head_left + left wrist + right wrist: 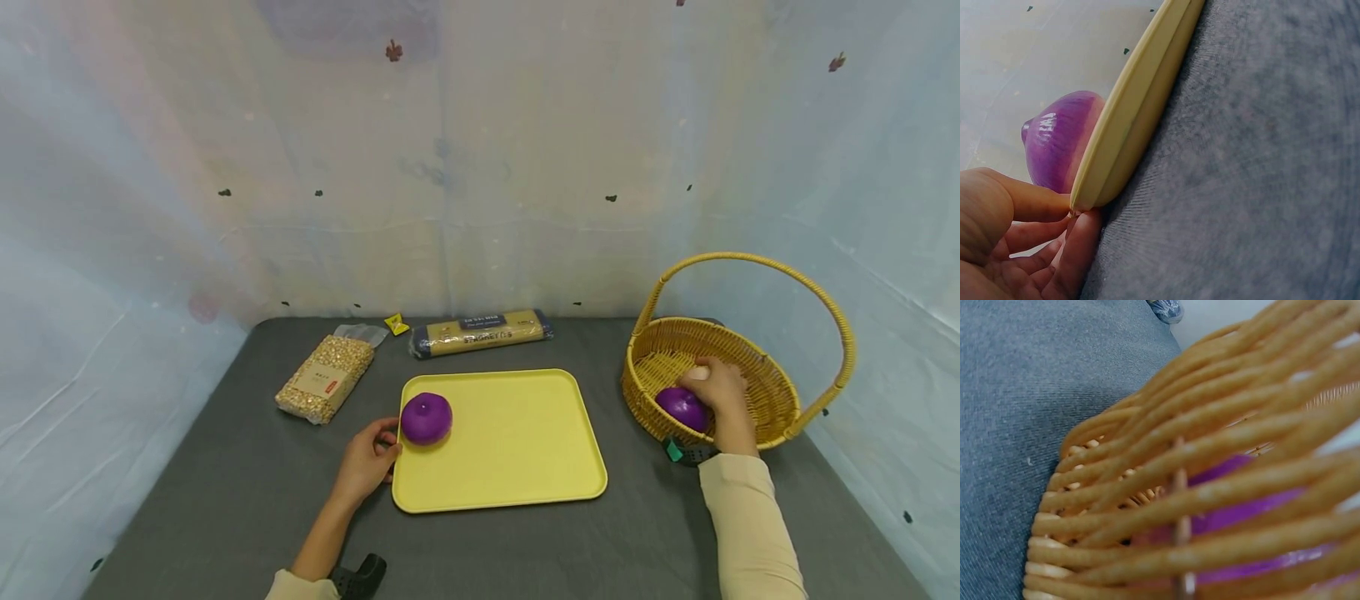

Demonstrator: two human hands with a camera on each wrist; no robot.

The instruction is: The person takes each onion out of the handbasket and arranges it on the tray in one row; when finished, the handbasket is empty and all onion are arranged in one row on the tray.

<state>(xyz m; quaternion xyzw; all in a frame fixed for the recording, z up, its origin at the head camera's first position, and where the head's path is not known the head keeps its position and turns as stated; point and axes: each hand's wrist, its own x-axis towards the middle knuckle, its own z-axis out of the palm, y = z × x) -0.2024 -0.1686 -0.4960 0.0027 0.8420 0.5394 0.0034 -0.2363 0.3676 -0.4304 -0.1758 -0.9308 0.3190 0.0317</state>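
My left hand (365, 461) is at the left edge of a yellow tray (517, 442), pinching its rim; in the left wrist view the thumb lies on top and the fingers underneath. A purple onion (426, 418) sits on the tray near that hand. Inside a yellow wicker basket (780, 392) on the right, my right hand (722, 390) reaches down and grips a small pale round thing (700, 372), mostly covered by the fingers. Beside it in the basket lies a second purple onion (682, 408). Basket weave hides the right hand in the right wrist view.
Behind the tray lies a pack of spaghetti (483, 332), with a small yellow packet (397, 324) to its left. A clear bag of pale yellow beans or kernels (326, 379) lies at the left on the grey tabletop (225, 492). The basket's tall handle (750, 257) arches above it.
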